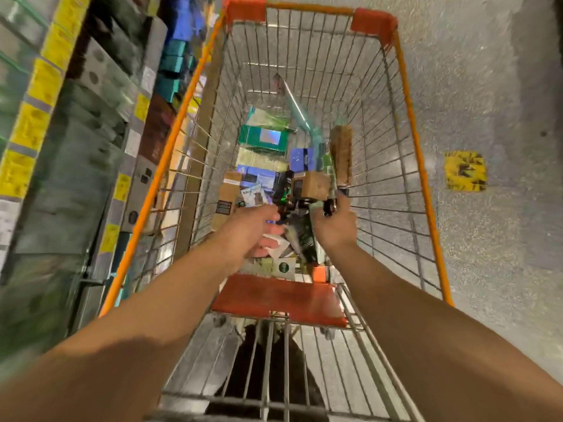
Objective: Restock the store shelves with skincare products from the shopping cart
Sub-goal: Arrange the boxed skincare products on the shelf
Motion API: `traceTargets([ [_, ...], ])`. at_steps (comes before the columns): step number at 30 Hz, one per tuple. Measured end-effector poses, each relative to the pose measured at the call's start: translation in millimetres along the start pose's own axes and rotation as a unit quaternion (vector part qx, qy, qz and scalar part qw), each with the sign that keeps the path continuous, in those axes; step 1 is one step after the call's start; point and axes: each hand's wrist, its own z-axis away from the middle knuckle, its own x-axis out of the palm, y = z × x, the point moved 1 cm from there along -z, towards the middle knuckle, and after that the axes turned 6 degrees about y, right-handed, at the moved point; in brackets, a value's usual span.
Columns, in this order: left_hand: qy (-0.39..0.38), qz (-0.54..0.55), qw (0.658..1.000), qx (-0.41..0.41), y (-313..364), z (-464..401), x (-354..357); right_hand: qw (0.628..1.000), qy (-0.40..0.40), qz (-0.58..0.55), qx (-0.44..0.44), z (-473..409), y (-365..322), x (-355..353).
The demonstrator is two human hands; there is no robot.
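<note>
Both my arms reach down into an orange-rimmed wire shopping cart point(408, 95). Its bottom holds several skincare boxes: a green box point(262, 138), a blue box point(300, 159), brown cardboard boxes point(313, 184) and a teal tube point(297, 108). My left hand point(253, 229) hovers over the pile with fingers relaxed, touching a white packet point(278, 249). My right hand point(336, 222) grips a small dark item point(330, 205) at the pile's right side; motion blur hides what it is.
Store shelves point(91, 123) with yellow price tags point(42, 83) and boxed products run along the left, close to the cart. The orange child-seat flap point(280, 296) lies near me. Speckled grey floor with a yellow marker point(464, 170) is on the right.
</note>
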Motion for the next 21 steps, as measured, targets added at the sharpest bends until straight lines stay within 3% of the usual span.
traceTargets([
  [14, 0.043, 0.061, 0.995, -0.069, -9.2, -54.4, 2.1, 0.999, -0.043, 0.001, 0.025, -83.6, -8.0, 65.0],
  [21, 0.048, 0.072, 0.994, -0.072, -19.0, -58.9, -4.6, 0.999, 0.002, -0.033, 0.011, -100.0, -14.1, 71.1],
])
